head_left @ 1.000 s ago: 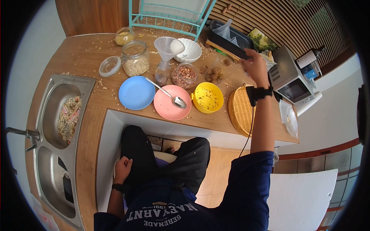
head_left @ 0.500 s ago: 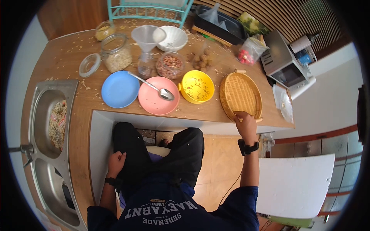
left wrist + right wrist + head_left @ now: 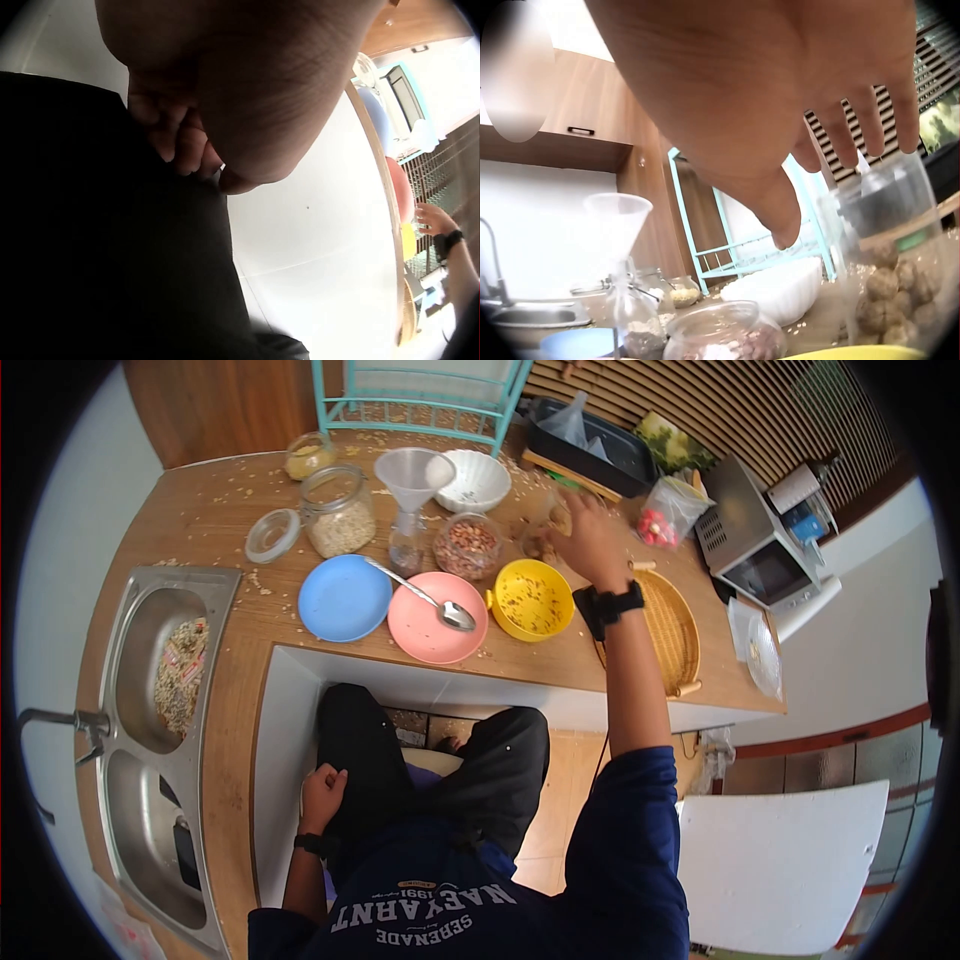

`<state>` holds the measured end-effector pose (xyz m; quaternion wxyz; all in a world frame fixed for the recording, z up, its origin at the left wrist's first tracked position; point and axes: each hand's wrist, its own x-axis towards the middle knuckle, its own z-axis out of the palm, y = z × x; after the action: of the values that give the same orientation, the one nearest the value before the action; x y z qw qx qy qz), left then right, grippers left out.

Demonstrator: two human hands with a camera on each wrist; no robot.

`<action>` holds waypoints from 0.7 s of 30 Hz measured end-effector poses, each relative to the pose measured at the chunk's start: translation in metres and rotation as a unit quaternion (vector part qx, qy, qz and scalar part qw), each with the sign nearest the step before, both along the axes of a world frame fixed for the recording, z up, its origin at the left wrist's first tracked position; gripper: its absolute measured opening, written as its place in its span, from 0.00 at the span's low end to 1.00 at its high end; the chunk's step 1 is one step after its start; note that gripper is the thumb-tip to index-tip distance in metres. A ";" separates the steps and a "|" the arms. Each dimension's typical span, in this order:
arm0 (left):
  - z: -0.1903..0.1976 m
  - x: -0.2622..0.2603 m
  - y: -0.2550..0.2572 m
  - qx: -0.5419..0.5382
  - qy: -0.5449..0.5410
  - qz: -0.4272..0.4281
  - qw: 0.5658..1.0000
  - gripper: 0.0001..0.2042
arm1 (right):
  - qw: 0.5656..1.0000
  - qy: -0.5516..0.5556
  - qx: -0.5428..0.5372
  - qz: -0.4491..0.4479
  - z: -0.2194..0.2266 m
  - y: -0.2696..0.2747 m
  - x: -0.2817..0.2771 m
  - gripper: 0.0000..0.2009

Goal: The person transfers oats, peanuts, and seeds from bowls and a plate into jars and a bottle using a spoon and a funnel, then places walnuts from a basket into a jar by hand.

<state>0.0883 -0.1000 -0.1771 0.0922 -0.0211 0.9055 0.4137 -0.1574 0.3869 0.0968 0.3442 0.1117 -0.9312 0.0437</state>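
My right hand [image 3: 597, 540] reaches over the counter with its fingers extended. In the right wrist view, these fingers spread at the rim of a clear jar [image 3: 892, 191] with round brown nuts [image 3: 896, 304] inside; the hand does not grip the jar. Close by stand a yellow bowl [image 3: 533, 600] with crumbs in it and a glass jar of reddish peanuts [image 3: 467, 547]. A wicker basket [image 3: 672, 622] lies under the right forearm. Loosely curled and holding nothing, my left hand [image 3: 322, 797] rests on the thigh, as the left wrist view also shows.
A spoon [image 3: 457, 617] lies on a pink plate [image 3: 430, 647], beside a blue plate [image 3: 345, 598]. Behind stand a funnel [image 3: 408, 472] in a bottle, an oat jar [image 3: 338, 528] and a white bowl [image 3: 475, 482]. Right are a black tray [image 3: 610, 460] and a microwave [image 3: 755, 540].
My right hand went from the black tray to the basket's near edge, then forward and left to the jar of brown nuts. The left hand stays on the thigh.
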 end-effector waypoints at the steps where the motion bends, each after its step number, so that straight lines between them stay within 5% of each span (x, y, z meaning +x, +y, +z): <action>1: 0.002 0.004 -0.001 0.000 0.004 0.011 1.000 0.14 | 0.997 -0.055 -0.035 -0.032 -0.014 -0.004 -0.015 0.27; 8: 0.011 0.016 0.006 0.038 0.008 0.041 0.998 0.14 | 0.966 -0.190 -0.173 -0.028 -0.008 -0.021 -0.019 0.28; 13: 0.013 0.002 0.003 0.020 0.005 -0.005 1.000 0.15 | 0.986 -0.089 -0.104 0.094 0.000 -0.015 0.026 0.29; 16: 0.004 0.005 0.002 0.022 -0.009 0.009 1.000 0.16 | 0.989 -0.079 -0.113 0.054 0.003 -0.035 0.079 0.27; 21: -0.004 -0.002 0.001 -0.007 0.000 -0.021 1.000 0.17 | 0.983 -0.169 -0.065 0.003 -0.056 -0.044 0.145 0.24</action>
<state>0.0865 -0.0985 -0.1812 0.1009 -0.0028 0.9087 0.4051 -0.0126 0.3431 0.0410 0.1881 0.0833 -0.9708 0.1235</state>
